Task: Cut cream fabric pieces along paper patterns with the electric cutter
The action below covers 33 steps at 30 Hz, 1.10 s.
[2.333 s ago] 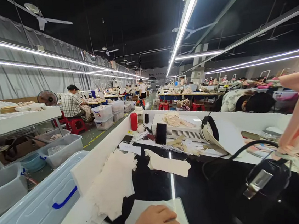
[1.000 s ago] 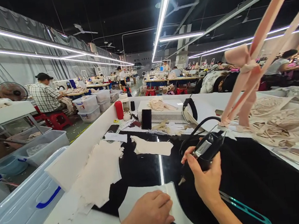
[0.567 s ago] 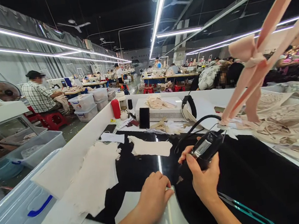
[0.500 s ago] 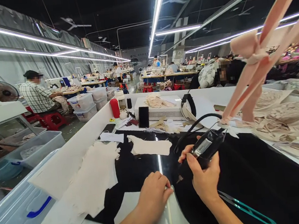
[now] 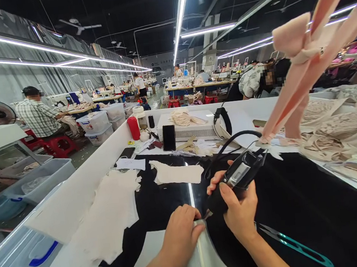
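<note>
My right hand [image 5: 240, 207] is wrapped round a black corded hand tool [image 5: 244, 171], which looks like an electric hot knife. Its narrow metal tip [image 5: 208, 213] points down and left, close beside my left fingertips. With thumb and fingers closed, my left hand [image 5: 181, 235] pinches the edge of a pale, smooth fabric piece [image 5: 215, 257] lying on the black work surface [image 5: 287, 194]. Part of that piece is hidden under my left hand and forearm. Teal-handled thread snips [image 5: 300, 246] lie right of my right wrist.
Stacked pale fabric pieces [image 5: 113, 208] lie at left, and another cut piece [image 5: 178, 172] lies ahead. Behind are a phone [image 5: 168, 137], a white vented box [image 5: 194, 134] and a red thread cone [image 5: 133, 128]. Pink straps [image 5: 294, 79] hang at right; beige fabric [image 5: 328, 130] is heaped beyond.
My right hand has brought the tool left and slightly down, so its tip is now by my left fingertips. A pale edge shows more clearly in my left pinch. The view has shifted slightly.
</note>
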### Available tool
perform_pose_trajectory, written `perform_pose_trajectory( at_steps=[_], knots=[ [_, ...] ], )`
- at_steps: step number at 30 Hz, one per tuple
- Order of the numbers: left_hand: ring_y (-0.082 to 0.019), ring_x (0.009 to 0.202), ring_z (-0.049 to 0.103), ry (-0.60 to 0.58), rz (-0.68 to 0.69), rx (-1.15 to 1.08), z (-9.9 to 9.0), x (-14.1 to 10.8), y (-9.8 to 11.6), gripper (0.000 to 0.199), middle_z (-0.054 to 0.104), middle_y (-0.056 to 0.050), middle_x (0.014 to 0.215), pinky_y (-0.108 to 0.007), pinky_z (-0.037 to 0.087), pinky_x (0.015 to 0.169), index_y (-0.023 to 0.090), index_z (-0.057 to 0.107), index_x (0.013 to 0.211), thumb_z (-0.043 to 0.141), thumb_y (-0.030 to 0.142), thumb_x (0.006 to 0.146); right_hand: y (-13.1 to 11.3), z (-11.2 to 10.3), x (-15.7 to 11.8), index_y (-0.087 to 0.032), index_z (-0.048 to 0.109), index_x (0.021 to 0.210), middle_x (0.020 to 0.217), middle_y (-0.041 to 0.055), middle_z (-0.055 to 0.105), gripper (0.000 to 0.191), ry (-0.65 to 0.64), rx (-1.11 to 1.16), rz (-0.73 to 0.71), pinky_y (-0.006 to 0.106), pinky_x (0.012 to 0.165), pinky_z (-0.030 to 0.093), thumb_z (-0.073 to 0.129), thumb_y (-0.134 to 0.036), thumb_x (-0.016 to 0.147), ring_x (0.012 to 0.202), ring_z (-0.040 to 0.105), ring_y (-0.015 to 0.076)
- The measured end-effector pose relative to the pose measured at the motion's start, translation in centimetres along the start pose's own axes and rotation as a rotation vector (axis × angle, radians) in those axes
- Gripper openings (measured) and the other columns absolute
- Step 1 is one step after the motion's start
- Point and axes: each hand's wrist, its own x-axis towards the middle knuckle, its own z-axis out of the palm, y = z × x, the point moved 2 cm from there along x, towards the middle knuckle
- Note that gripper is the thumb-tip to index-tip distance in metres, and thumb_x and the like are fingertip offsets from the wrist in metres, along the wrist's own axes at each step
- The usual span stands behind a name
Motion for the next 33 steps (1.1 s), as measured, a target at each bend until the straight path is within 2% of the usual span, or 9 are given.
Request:
perform_pose_trajectory(
  at_steps=[4, 8, 12, 19, 26, 29, 33],
  knots=[
    [-0.02, 0.096, 0.06, 0.013, -0.012, -0.024, -0.2, 0.0, 0.1, 0.023, 0.067, 0.0, 0.106, -0.033, 0.045, 0.087, 0.02, 0.062, 0.105, 0.074, 0.007, 0.09, 0.1, 0.0, -0.2, -0.029, 0.057, 0.113, 0.09, -0.0026, 0.068, 0.027, -0.012, 0.007, 0.004, 0.031, 0.063, 0.057, 0.076, -0.029, 0.094, 0.064, 0.064, 0.0141],
    [-0.02, 0.097, 0.061, -0.001, -0.034, -0.017, -0.4, 0.0, 0.3, 0.023, 0.066, 0.0, 0.105, -0.032, 0.045, 0.086, 0.02, 0.062, 0.106, 0.073, 0.007, 0.091, 0.2, 0.0, -0.2, -0.03, 0.058, 0.118, 0.091, -0.0024, 0.068, 0.032, -0.01, 0.003, 0.011, 0.031, 0.063, 0.058, 0.077, -0.03, 0.093, 0.064, 0.065, 0.0142],
    [-0.02, 0.098, 0.06, -0.008, -0.045, 0.0, -0.3, 0.0, 0.3, 0.026, 0.066, 0.0, 0.106, -0.032, 0.045, 0.087, 0.02, 0.062, 0.107, 0.075, 0.006, 0.089, -0.2, 0.2, 0.1, -0.029, 0.057, 0.114, 0.089, -0.0024, 0.068, 0.029, -0.008, -0.003, -0.022, 0.03, 0.062, 0.057, 0.077, -0.03, 0.093, 0.063, 0.065, 0.0142],
    [-0.021, 0.098, 0.061, 0.014, -0.02, 0.002, -0.2, -0.1, 0.1, 0.025, 0.067, -0.001, 0.106, -0.034, 0.047, 0.088, 0.02, 0.061, 0.106, 0.073, 0.006, 0.089, 0.3, 0.0, -0.3, -0.029, 0.058, 0.119, 0.091, -0.0022, 0.068, 0.033, -0.015, -0.002, 0.002, 0.03, 0.063, 0.058, 0.078, -0.031, 0.093, 0.064, 0.065, 0.0141],
    [-0.022, 0.102, 0.062, 0.021, 0.016, 0.025, -0.3, -0.1, 0.2, 0.028, 0.065, -0.002, 0.109, -0.037, 0.052, 0.091, 0.02, 0.059, 0.109, 0.074, 0.005, 0.089, 1.2, -0.2, -0.6, -0.026, 0.058, 0.106, 0.093, -0.0017, 0.067, 0.021, -0.036, -0.052, -0.012, 0.03, 0.063, 0.057, 0.075, -0.029, 0.094, 0.066, 0.066, 0.0143],
    [-0.022, 0.101, 0.062, 0.054, 0.079, 0.096, -0.5, -0.4, 0.6, 0.03, 0.065, -0.003, 0.109, -0.037, 0.054, 0.09, 0.019, 0.059, 0.106, 0.075, 0.003, 0.087, 1.2, -0.1, -0.6, -0.027, 0.058, 0.107, 0.092, -0.002, 0.068, 0.021, -0.036, -0.056, -0.024, 0.031, 0.064, 0.058, 0.075, -0.027, 0.094, 0.066, 0.066, 0.0146],
    [-0.021, 0.097, 0.063, 0.075, 0.312, 0.207, 0.1, -1.3, 0.8, 0.024, 0.065, -0.002, 0.105, -0.034, 0.056, 0.087, 0.019, 0.059, 0.098, 0.076, 0.006, 0.088, 1.1, -0.1, -0.7, -0.027, 0.059, 0.109, 0.092, -0.0021, 0.068, 0.022, -0.042, -0.061, -0.031, 0.031, 0.064, 0.058, 0.075, -0.026, 0.093, 0.066, 0.066, 0.0146]
  ],
)
